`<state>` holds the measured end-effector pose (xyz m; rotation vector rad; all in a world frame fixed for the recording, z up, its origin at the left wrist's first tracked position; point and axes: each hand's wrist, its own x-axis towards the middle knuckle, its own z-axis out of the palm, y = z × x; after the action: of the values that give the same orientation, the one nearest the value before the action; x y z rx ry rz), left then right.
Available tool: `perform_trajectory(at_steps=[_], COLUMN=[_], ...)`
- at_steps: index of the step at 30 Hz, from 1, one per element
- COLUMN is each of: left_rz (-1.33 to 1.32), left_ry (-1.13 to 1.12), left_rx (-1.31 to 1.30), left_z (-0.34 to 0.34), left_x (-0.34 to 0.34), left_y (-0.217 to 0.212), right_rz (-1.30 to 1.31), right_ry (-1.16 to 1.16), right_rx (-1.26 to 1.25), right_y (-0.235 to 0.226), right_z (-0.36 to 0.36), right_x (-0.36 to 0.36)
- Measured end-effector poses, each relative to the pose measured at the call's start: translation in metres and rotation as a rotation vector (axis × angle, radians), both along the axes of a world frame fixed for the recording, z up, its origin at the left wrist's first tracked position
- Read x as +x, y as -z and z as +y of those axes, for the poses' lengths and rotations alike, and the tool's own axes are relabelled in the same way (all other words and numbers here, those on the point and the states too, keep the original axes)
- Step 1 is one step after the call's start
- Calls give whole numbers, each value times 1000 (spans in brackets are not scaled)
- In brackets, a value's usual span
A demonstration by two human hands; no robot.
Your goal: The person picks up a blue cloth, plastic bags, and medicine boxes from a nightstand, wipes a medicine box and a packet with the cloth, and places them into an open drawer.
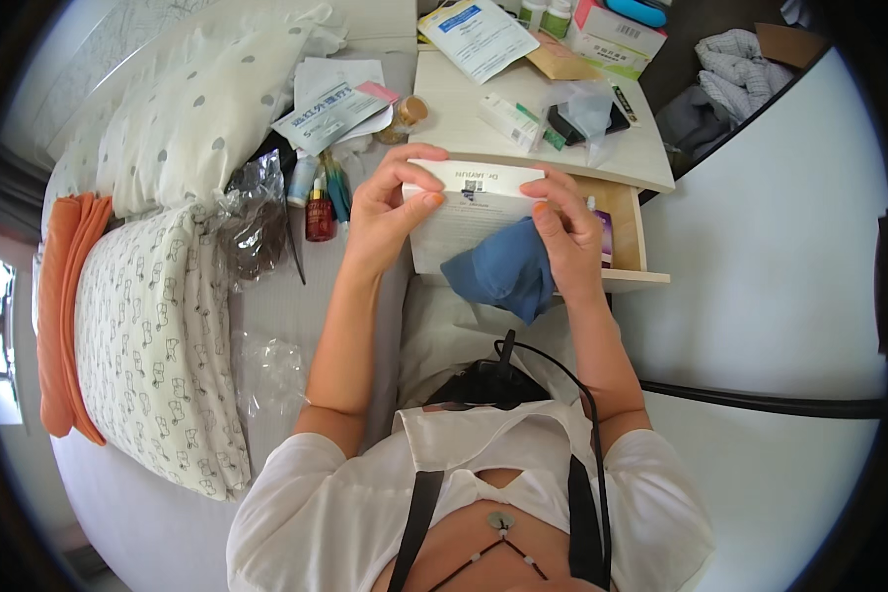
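A white cardboard box (444, 222) with small print is held up in front of the open drawer. My left hand (397, 202) is closed on its left end, thumb in front and fingers over the top edge. At the opposite end, my right hand (570, 229) pinches the upper corner between thumb and fingers. A crumpled blue cloth (503, 268) overlaps the box's lower right and touches my right hand; whether that hand also grips it, I cannot tell. The pulled-out wooden drawer (633, 277) lies just beyond, with a purple-and-white package (603, 232) inside.
On the bedside cabinet (444, 109) lie pouches, a small carton (513, 120), a clear plastic bag (584, 107) and a pink-and-white box (614, 37). The bed at left carries folded bedding (158, 345), a red dropper bottle (320, 212) and plastic wrapping (269, 375).
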<state>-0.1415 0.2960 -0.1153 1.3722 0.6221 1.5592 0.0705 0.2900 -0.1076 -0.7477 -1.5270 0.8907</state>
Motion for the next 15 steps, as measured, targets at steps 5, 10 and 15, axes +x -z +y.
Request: perform_trajectory(at_steps=[5, 10, 15], left_rz=[-80, -271, -148], left_ry=[63, 240, 326], left_rx=[28, -19, -196], left_z=[0, -3, -5], left_x=[1, 10, 13], left_y=[-3, -9, -5], right_rz=[-47, 45, 141], right_ry=[-6, 29, 38], right_rx=[47, 80, 71], right_y=[-3, 2, -14], right_z=[-2, -6, -4], right_x=[4, 19, 45])
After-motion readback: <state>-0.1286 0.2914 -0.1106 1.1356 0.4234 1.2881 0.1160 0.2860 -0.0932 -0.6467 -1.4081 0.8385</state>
